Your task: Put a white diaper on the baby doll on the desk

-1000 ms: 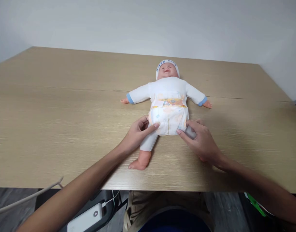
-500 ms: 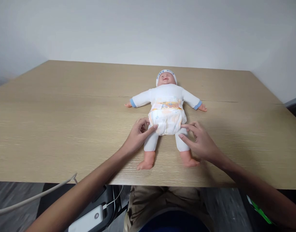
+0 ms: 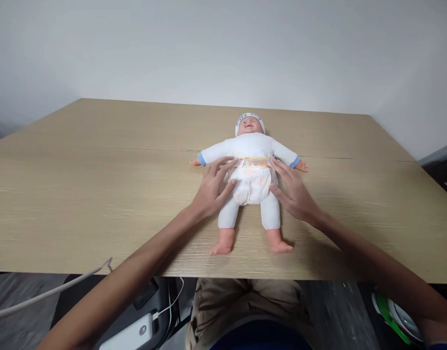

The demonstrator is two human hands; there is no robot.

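Observation:
A baby doll (image 3: 254, 142) in a white suit with blue cuffs and a lettered white cap lies on its back, head away from me, arms spread. Round its hips sits a white diaper (image 3: 251, 184) with a printed orange band across the waist. My left hand (image 3: 214, 187) rests along the diaper's left side, thumb and fingers apart. On the opposite side my right hand (image 3: 294, 192) lies with its fingers stretched toward the waistband and its thumb near the leg edge. Neither hand grips anything visible.
The doll lies on a wooden table (image 3: 117, 194) against a pale wall (image 3: 223, 48). Below the front edge are a white power bank (image 3: 130, 335) with a cable, a thicker pale cable (image 3: 44, 295) and a green-and-white round object (image 3: 394, 316) at the right.
Both hands have moved up from the diaper's leg edges to its sides by the waistband, and their fingers have spread. The doll's legs are slightly closer together.

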